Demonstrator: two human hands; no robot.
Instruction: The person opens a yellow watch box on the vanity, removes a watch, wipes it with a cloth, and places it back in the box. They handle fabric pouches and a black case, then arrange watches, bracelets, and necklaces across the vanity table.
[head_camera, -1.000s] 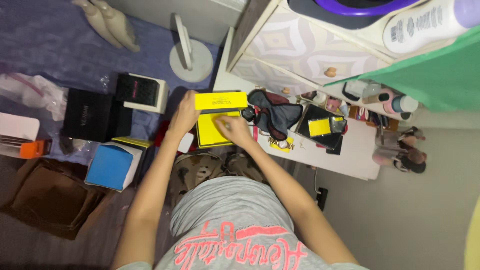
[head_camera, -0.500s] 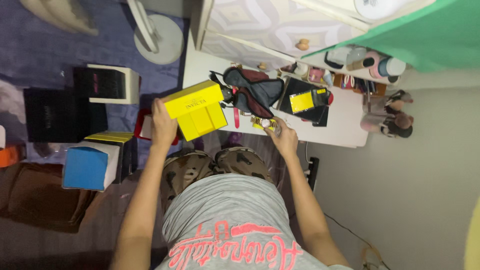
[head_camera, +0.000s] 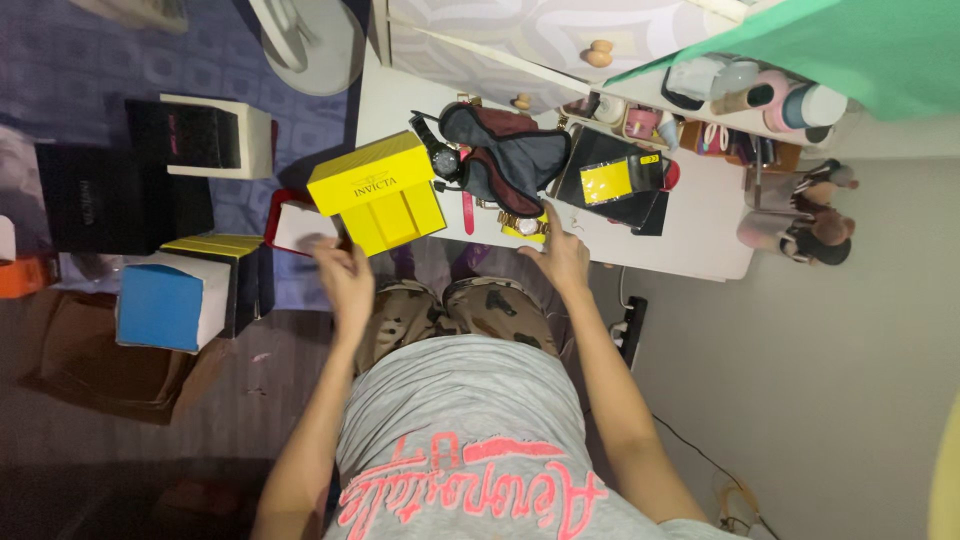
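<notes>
A yellow box (head_camera: 385, 190) with its lid ajar rests on the near left corner of the white table (head_camera: 690, 225). My left hand (head_camera: 345, 275) hovers just below it, fingers apart and holding nothing, next to a small red box (head_camera: 295, 225). My right hand (head_camera: 560, 255) lies at the table's front edge with its fingers spread. Its fingertips are beside a gold watch (head_camera: 525, 226). A dark pouch (head_camera: 505, 160) and a black watch (head_camera: 440, 155) lie behind the yellow box.
A black case with a yellow card (head_camera: 612, 180) sits mid-table, with jars and bottles (head_camera: 760, 100) behind it. On the floor to the left stand a blue box (head_camera: 160, 305), black boxes (head_camera: 120, 200) and a white-edged box (head_camera: 215, 135). A power strip (head_camera: 630, 330) lies at the right.
My left hand held the yellow box up; now the box rests on the table corner and the hand has let go and drawn back. My right hand stays near the gold watch.
</notes>
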